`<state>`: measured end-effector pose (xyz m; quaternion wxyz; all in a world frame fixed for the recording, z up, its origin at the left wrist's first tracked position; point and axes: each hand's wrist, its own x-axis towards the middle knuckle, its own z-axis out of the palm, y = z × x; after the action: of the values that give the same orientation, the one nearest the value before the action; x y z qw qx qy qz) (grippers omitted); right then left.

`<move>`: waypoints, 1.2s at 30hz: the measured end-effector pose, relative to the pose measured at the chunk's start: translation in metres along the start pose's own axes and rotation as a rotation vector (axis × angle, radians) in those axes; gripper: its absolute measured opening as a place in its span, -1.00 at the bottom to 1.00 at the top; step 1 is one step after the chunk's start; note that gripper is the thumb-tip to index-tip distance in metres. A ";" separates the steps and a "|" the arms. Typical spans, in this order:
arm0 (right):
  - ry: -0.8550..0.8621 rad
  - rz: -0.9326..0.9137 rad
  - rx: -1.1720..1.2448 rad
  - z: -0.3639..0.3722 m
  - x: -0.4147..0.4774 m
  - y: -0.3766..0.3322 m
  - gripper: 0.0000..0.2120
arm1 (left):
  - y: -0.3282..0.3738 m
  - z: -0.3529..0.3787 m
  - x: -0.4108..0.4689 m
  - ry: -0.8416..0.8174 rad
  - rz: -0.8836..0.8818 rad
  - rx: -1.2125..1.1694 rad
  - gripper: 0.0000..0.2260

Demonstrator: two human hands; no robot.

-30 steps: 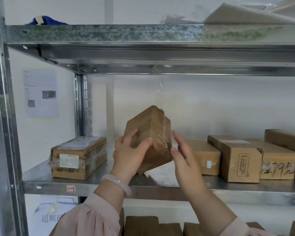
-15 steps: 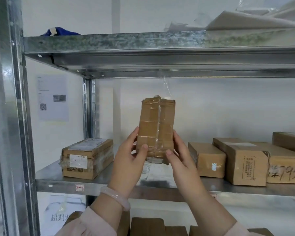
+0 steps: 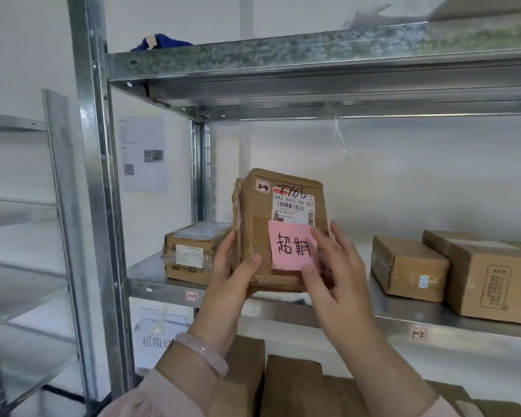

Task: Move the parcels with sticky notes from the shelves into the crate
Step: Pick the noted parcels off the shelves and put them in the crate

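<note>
Fingers (image 3: 254, 260) around upright parcel (image 3: 280, 230)

You hold a brown parcel (image 3: 280, 230) upright in front of the metal shelf (image 3: 151, 281), its labelled face turned toward you. Your left hand (image 3: 232, 284) grips its left edge, thumb laid across the front; your right hand (image 3: 337, 275) cups the right side, thumb and fingers touching a pink sticky note (image 3: 292, 246) with dark handwriting, stuck below a white shipping label (image 3: 294, 207). Behind your left hand a taped box (image 3: 190, 251) sits on the shelf, and two more cardboard boxes (image 3: 409, 267) rest to the right. Further cartons (image 3: 292, 386) lie on the level below.
</note>
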<state>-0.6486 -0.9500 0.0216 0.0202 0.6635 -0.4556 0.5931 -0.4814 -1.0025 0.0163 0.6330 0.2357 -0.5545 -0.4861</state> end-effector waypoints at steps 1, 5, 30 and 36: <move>-0.044 0.036 0.019 0.004 -0.005 -0.002 -0.52 | -0.002 -0.008 -0.004 -0.015 -0.019 -0.042 -0.37; -0.105 0.051 0.152 0.029 -0.033 -0.020 -0.45 | -0.006 -0.042 -0.023 -0.082 -0.050 -0.035 -0.51; -0.393 0.424 0.210 0.293 -0.278 -0.160 -0.37 | -0.005 -0.385 -0.236 0.017 -0.290 0.565 -0.55; -0.637 0.525 0.176 0.360 -0.292 -0.137 -0.42 | -0.041 -0.450 -0.235 0.131 -0.472 0.573 -0.45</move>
<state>-0.2510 -0.9047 -0.2495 -0.3302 0.6743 -0.5403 0.3800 -0.0565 -0.9214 -0.2526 0.4459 0.5552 -0.5567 -0.4279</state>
